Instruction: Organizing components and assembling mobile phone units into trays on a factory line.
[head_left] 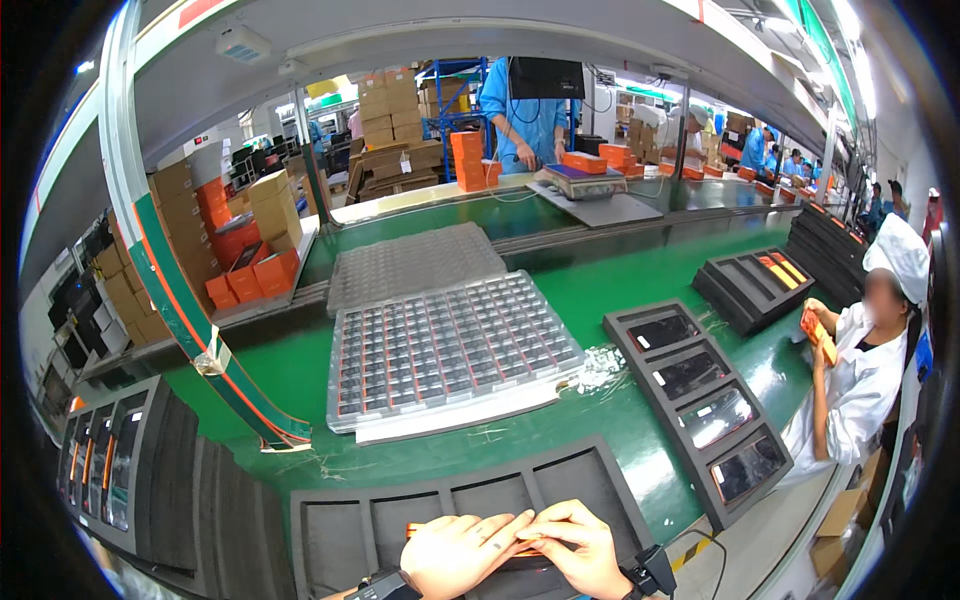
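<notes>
Our left hand [465, 548] holds an orange-edged piece [413, 529] over the near tray [335, 535]; our right hand [578, 545] pinches it. Level support, light pressure should serve us best.

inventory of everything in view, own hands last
bench: one, green, centre
clear tray: one, transparent, centre
flat tray: one, grey, behind clear tray
panel tray: one, black, right
panels: four, dark, in panel tray
near tray: one, black, beneath hands
foam stacks: several, black, left and right
orange boxes: many, orange, left and rear
cartons: many, brown, left rear
co-workers: several, white or blue clothing, right and rear
orange-edged item: one visible, in hands
wrist devices: two, black, bottom
left hand: one, bare, bottom centre
right hand: one, bare, bottom centre
</notes>
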